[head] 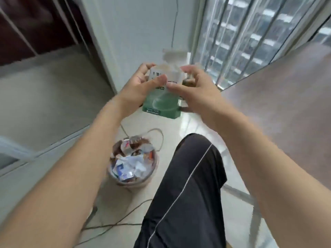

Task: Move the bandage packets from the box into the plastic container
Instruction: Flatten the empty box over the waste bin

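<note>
A white and green bandage box (162,102) is held up in the air in front of me, its white top flap (174,55) standing open. My left hand (141,86) grips the box's left side, thumb across its front. My right hand (195,86) curls round the box's right side, thumb on the front face. The picture is blurred by motion. No bandage packet or plastic container can be made out.
A round bin (133,162) full of crumpled wrappers stands on the tiled floor below my arms. Cables (125,224) trail across the floor. My leg in black trousers (188,190) is at the lower middle. A brown tabletop (286,104) lies at the right, a barred window behind.
</note>
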Motion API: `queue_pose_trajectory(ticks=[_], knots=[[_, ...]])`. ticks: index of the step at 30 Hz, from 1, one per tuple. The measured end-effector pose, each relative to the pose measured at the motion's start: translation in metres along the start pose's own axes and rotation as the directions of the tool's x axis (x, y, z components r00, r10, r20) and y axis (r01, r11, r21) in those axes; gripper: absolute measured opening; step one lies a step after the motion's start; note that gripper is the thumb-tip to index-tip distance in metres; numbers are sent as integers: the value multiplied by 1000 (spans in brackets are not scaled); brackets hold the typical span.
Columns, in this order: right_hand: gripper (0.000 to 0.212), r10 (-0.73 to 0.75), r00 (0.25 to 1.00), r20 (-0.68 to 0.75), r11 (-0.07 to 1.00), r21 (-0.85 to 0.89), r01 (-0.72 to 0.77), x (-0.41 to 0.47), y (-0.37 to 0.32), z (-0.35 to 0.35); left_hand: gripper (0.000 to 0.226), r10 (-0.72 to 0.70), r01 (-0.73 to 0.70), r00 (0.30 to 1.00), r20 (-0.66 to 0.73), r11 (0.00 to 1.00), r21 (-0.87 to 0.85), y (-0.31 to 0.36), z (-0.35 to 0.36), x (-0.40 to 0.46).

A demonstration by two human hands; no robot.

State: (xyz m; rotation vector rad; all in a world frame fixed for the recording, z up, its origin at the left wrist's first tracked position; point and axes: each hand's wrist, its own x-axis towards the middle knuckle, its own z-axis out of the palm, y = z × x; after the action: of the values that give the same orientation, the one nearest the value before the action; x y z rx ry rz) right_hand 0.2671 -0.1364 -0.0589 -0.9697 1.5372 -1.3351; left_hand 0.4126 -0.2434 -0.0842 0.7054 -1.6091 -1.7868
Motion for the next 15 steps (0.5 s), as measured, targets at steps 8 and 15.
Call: queue_pose_trajectory(ticks=[8,15], knots=[[40,652,737,179,649,370,-665,-6,196,163,55,-334,425,905,-263,709,563,-156,-143,-98],[32,867,486,109,429,332,-840,24,270,199,91,-281,369,920,-272,395,841,-282,-143,-145]])
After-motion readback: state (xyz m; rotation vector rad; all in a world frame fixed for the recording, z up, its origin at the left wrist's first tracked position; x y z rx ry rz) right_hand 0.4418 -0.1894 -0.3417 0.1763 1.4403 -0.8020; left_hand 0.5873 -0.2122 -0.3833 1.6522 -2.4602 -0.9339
